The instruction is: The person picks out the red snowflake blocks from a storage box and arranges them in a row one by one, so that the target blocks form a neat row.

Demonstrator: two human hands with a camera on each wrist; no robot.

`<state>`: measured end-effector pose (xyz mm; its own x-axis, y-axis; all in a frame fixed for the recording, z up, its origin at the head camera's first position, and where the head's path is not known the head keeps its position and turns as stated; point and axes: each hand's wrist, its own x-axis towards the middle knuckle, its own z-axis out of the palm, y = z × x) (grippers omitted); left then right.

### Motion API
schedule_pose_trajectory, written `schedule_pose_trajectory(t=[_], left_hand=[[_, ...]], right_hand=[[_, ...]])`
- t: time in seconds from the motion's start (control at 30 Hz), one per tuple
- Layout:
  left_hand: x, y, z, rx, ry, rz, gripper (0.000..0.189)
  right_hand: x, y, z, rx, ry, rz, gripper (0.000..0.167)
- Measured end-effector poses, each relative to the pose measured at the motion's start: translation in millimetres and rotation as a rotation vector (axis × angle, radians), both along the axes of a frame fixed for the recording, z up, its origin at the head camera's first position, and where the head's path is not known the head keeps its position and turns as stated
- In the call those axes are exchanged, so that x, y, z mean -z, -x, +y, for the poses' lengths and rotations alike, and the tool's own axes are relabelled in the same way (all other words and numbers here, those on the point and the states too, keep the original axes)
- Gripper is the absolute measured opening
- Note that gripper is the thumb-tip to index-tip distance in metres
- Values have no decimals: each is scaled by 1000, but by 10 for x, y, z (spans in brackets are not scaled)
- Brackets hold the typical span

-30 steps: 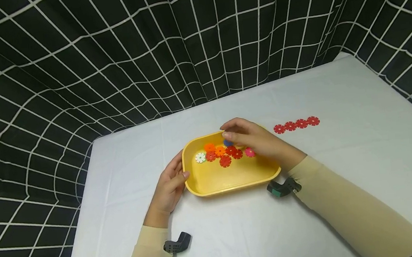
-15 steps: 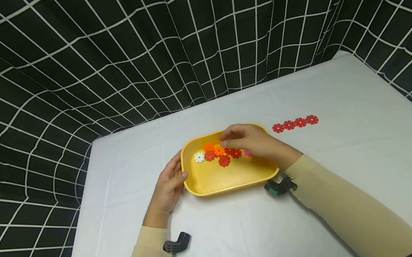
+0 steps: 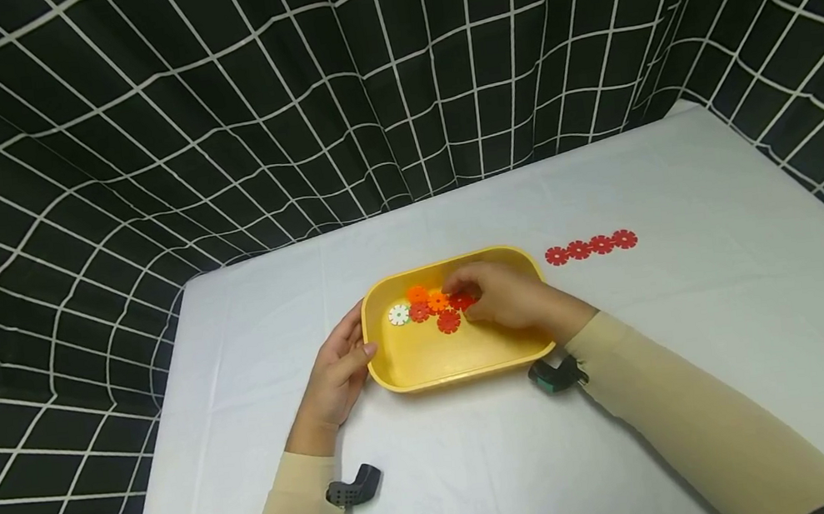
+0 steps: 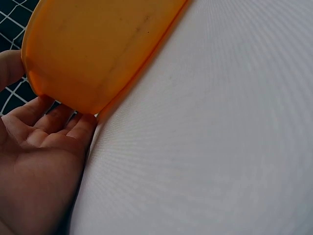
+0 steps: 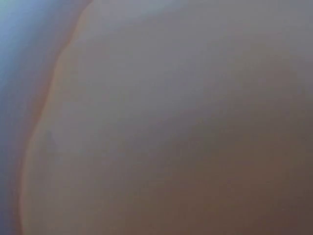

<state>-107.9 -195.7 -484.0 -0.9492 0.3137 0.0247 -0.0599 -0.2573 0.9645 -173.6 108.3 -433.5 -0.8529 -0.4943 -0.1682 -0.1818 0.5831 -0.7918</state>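
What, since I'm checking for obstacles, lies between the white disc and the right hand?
Orange discs and red discs, plus a green sliver, all inside the yellow tray; the head view shows this.

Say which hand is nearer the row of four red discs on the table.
Right. The right hand is inside the yellow tray, beyond whose right end the red row lies; the left hand is farther off, gripping the tray's left end.

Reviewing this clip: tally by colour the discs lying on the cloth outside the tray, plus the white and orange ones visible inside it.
Red discs on the cloth: 4
White disc in the yellow tray: 1
Orange discs in the tray: 2
Total: 7
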Motion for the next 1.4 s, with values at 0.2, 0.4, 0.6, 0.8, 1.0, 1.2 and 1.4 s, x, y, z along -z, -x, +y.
schedule_pose_trajectory(t=[0.2, 0.4, 0.6, 0.8, 1.0, 1.2, 1.4], left_hand=[[5, 6, -3, 3, -1, 6, 71], [5, 2, 1, -7, 8, 2, 71], [-3, -1, 5, -16, 18, -4, 70], [-9, -7, 8, -25, 39, -12, 69], [-15, -11, 8, -25, 42, -10, 69], [-16, -13, 11, -21, 33, -6, 70], [-10, -8, 9, -16, 29, -6, 70]], right_hand=[[-18, -15, -19, -2, -62, 45, 45], [5, -13, -32, -29, -125, 97, 42], [1, -43, -32, -62, -128, 102, 36], [-14, -63, -29, -56, -100, 86, 34], [-14, -56, -32, -41, -44, 93, 29], [-15, -41, -13, 1, 46, 77, 18], [-45, -54, 22, 38, 157, 59, 18]])
